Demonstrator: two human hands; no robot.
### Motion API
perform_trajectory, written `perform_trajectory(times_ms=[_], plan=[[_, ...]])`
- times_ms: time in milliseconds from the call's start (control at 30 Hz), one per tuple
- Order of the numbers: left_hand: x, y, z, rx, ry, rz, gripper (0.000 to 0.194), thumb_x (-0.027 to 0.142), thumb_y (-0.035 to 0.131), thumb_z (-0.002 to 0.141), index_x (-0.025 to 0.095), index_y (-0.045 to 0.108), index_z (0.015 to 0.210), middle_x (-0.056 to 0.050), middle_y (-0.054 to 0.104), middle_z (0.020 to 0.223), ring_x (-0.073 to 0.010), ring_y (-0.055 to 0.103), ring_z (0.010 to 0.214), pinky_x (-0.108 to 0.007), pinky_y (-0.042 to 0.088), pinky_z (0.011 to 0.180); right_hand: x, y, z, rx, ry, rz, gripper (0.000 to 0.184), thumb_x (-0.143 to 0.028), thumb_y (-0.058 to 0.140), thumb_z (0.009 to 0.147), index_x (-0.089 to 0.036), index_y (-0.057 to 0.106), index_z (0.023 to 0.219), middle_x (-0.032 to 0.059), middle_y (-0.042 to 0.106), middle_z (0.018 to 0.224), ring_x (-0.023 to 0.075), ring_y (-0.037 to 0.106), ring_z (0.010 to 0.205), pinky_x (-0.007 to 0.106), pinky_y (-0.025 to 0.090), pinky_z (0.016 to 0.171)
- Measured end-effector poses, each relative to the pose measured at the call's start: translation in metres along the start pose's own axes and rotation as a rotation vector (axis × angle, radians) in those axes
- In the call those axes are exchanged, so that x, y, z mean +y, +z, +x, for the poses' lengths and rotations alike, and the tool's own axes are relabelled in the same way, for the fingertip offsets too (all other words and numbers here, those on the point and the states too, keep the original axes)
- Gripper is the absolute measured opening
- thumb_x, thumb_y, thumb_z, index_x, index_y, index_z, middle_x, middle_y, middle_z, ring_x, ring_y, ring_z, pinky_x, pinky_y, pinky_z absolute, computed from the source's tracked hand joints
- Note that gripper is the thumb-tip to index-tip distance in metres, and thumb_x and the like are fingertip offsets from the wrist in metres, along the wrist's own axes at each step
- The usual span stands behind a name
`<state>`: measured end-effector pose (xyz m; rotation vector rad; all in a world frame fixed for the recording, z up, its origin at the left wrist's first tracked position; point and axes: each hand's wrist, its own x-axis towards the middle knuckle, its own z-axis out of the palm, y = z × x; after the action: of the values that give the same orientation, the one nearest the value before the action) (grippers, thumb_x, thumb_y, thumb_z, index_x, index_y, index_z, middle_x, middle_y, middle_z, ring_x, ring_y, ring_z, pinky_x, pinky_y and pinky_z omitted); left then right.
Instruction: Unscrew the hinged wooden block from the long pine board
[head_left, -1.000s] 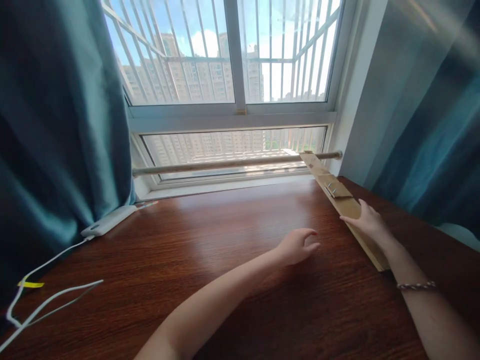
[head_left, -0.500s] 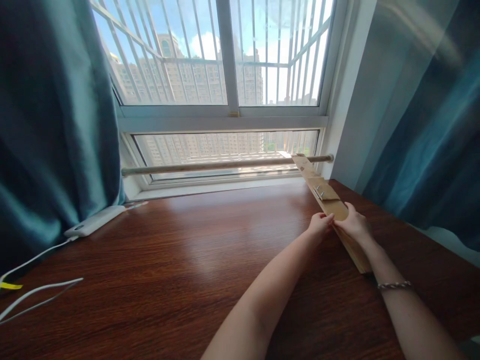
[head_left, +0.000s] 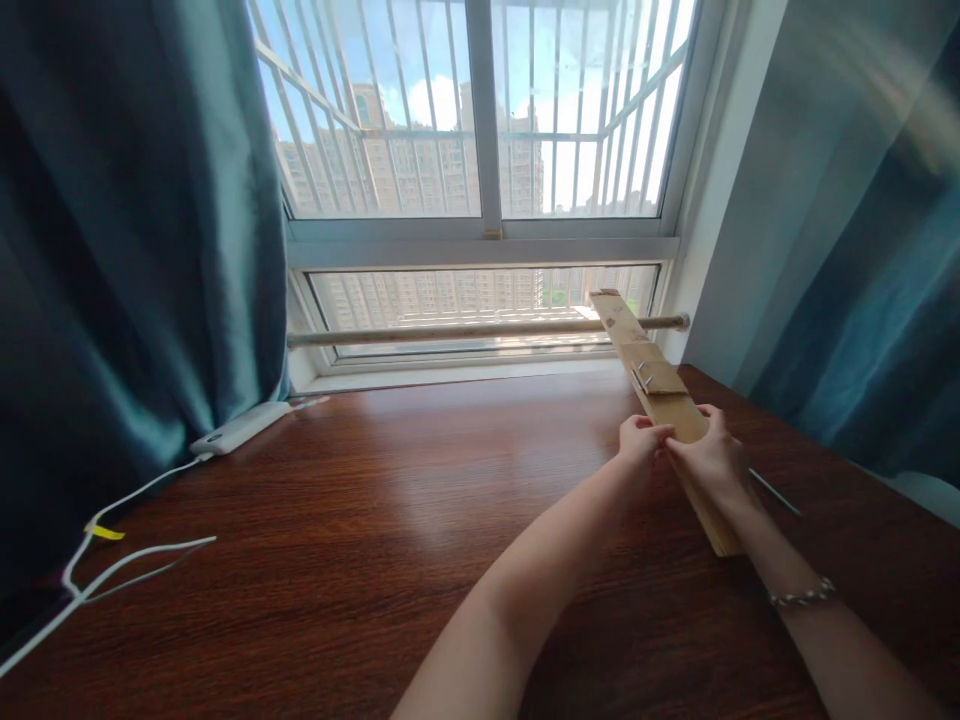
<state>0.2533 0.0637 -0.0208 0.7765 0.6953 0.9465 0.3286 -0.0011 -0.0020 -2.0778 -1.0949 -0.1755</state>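
Note:
A long narrow wooden plank (head_left: 643, 365) with a small block and metal nails or staples (head_left: 641, 378) on it runs from the window rail toward me on the right. My left hand (head_left: 640, 440) grips the plank's left edge, fingers curled. My right hand (head_left: 712, 458) is closed over the plank's top and right edge, just beside the left hand. The plank's far end is lifted a little above the rail, and its near end (head_left: 721, 540) is close to the dark wooden table (head_left: 360, 520).
A wooden rail (head_left: 450, 331) crosses the lower window. A white power bank (head_left: 241, 428) with white cables (head_left: 127, 570) lies at the left by a teal curtain (head_left: 127, 250). A thin metal rod (head_left: 774, 493) lies on the table right of the plank. Another teal curtain (head_left: 862, 250) hangs at the right.
My left hand moved right from the bare table and closed on the plank beside my right hand. The plank's far end has risen slightly above the rail.

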Motion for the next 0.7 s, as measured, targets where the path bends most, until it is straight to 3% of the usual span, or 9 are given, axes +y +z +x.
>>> perform_trajectory(times_ms=[133,267,433,600,700], plan=[[0.023,-0.023,-0.027,0.031,0.066,-0.022,0.034,0.004,0.069,0.053,0.016,0.046,0.074,0.001,0.056,0.065,-0.0093,0.054,0.055,-0.021,0.042,0.053,-0.032,-0.006,-0.032,0.003,-0.03,0.102,0.075,-0.049,0.065,0.061,-0.016,0.043,0.124,0.0155,0.062,0.101,0.0318,0.061,0.087,0.037,0.047,0.068],[0.064,-0.069,-0.071,-0.001,0.1,-0.026,0.038,0.006,0.071,0.049,0.016,0.046,0.075,-0.001,0.058,0.066,-0.0117,0.058,0.057,-0.023,0.043,0.055,-0.061,-0.007,-0.067,-0.121,-0.145,0.384,0.076,-0.053,0.063,0.065,-0.014,0.041,0.126,0.019,0.057,0.117,0.032,0.057,0.101,0.042,0.046,0.081],[0.127,-0.144,-0.134,0.043,0.146,0.081,0.042,0.015,0.08,0.045,0.015,0.049,0.074,-0.004,0.064,0.071,-0.0153,0.062,0.065,-0.027,0.047,0.062,-0.098,0.003,-0.106,-0.506,-0.067,0.957,0.067,-0.054,0.059,0.072,-0.014,0.046,0.124,0.0173,0.048,0.13,0.0261,0.057,0.105,0.04,0.046,0.09],[0.167,-0.217,-0.19,0.084,0.18,0.126,0.039,0.018,0.081,0.049,0.014,0.054,0.077,-0.004,0.065,0.075,-0.0138,0.062,0.066,-0.025,0.048,0.062,-0.155,0.009,-0.146,-1.128,-0.115,1.29,0.05,-0.047,0.064,0.074,-0.015,0.061,0.113,0.0117,0.06,0.118,0.0245,0.057,0.105,0.039,0.045,0.091],[0.179,-0.26,-0.21,0.124,0.217,0.144,0.034,0.018,0.078,0.056,0.014,0.056,0.081,-0.003,0.066,0.079,-0.0138,0.062,0.067,-0.024,0.049,0.062,-0.191,0.021,-0.17,-1.233,-0.098,1.395,0.045,-0.044,0.067,0.072,-0.016,0.065,0.107,0.0096,0.065,0.11,0.0242,0.06,0.099,0.039,0.045,0.089]])
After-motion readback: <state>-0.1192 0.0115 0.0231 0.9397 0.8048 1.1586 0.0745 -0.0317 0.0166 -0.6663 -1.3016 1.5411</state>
